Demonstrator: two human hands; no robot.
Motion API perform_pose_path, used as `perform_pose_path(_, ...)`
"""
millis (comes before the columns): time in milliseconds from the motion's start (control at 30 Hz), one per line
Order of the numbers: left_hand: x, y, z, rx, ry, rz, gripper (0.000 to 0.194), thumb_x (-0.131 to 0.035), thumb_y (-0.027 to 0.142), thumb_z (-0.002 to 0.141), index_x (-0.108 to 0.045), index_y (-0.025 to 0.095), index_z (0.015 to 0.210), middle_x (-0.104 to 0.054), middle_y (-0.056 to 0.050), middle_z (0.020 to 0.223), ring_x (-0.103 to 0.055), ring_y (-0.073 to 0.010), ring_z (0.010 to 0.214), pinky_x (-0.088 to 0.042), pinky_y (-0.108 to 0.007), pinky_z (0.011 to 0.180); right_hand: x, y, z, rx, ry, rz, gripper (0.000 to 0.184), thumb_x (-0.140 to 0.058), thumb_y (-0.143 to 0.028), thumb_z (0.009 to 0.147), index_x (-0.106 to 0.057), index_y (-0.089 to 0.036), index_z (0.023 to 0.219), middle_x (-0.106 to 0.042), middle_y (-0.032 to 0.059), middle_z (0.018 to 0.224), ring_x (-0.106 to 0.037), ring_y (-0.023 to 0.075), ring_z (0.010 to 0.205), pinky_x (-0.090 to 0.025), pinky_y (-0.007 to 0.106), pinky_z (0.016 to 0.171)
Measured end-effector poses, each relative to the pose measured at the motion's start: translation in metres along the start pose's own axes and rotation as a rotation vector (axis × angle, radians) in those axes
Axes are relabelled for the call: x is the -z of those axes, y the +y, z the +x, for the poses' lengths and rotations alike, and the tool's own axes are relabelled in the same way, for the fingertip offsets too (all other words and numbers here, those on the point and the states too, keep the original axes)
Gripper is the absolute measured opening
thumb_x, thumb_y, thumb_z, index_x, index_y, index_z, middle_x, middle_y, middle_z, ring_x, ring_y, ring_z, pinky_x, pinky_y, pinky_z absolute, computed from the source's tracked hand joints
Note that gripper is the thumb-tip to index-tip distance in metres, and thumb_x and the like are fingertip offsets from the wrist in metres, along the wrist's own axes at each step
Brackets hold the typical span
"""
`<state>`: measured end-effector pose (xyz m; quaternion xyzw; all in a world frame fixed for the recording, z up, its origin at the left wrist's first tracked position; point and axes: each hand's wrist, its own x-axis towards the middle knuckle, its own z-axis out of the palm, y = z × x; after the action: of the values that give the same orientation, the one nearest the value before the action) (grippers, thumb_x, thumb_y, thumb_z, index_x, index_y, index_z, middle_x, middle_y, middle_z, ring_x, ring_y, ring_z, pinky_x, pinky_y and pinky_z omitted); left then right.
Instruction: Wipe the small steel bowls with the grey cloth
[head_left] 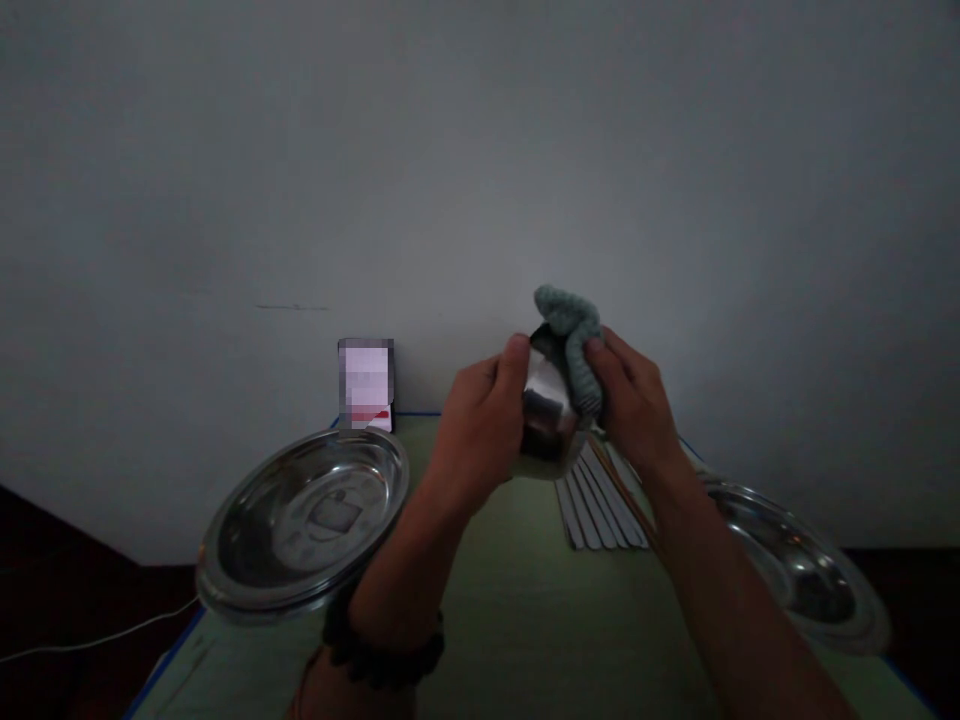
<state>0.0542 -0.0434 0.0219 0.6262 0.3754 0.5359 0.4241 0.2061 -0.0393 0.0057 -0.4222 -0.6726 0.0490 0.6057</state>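
A shiny metal bowl is held up above the table, tilted on its side. My left hand is closed on its left side, thumb along the rim. Fingers of my right hand are wrapped round a grey-green cloth, which is pressed over the bowl's right side and rim. Part of the cloth sticks up above the bowl. The far fingers of both hands are hidden behind the bowl and cloth.
On the left of the green table stands a wide metal basin; another metal basin sits at the right. Several flat metal strips lie below my right hand. A lit phone leans against the wall.
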Motion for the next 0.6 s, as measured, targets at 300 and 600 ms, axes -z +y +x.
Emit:
perform_pose_path(300,0.027,0.004,0.009,-0.051,-0.041,0.184,0.046,-0.052,0.046,0.086,-0.056,0.018,0.049,-0.05,0.002,0.044,-0.041,-0.0087,0.04,-0.028,-0.022,0.039,0.012,-0.012,0.004,-0.115,0.18,0.023,0.032,-0.05,-0.046,0.09,-0.064,-0.022,0.076,-0.054,-0.0029,0.068,-0.048,0.0127,0.066,-0.038,0.026,0.062)
perform_pose_path(600,0.032,-0.001,0.013,-0.001,0.193,-0.254,0.044,-0.066,0.05,0.075,-0.054,0.019,0.047,-0.049,0.003,0.04,-0.04,-0.0072,0.033,-0.028,-0.021,0.033,-0.009,0.004,0.003,-0.4,0.05,0.558,0.03,-0.059,-0.05,0.082,-0.071,-0.023,0.09,-0.069,-0.002,0.077,-0.063,0.0157,0.076,-0.049,0.029,0.072)
